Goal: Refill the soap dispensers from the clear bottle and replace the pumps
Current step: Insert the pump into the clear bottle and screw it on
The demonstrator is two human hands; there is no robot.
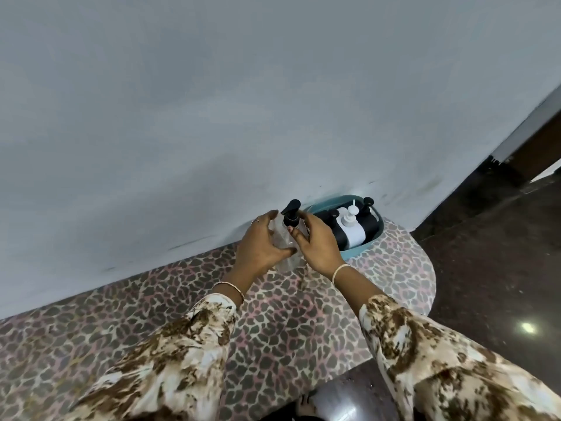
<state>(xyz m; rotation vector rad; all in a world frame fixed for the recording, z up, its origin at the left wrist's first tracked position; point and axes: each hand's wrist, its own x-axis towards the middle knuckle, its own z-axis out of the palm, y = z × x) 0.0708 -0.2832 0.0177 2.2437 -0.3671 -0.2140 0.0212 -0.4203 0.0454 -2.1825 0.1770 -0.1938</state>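
A clear bottle (283, 262) with a black pump (292, 211) on top stands on the leopard-print counter (273, 323) by the wall. My left hand (262, 243) wraps the bottle's body from the left. My right hand (320, 243) grips it from the right, with the thumb at the pump's collar. Just right of the hands a teal tub (372, 238) holds a white dispenser (352, 226) with a white pump and two black dispensers (371, 221) with black pumps.
A pale grey wall (243, 117) rises directly behind the counter. The counter's rounded end (425, 284) is at the right, with a dark glossy floor (491, 268) beyond and below it.
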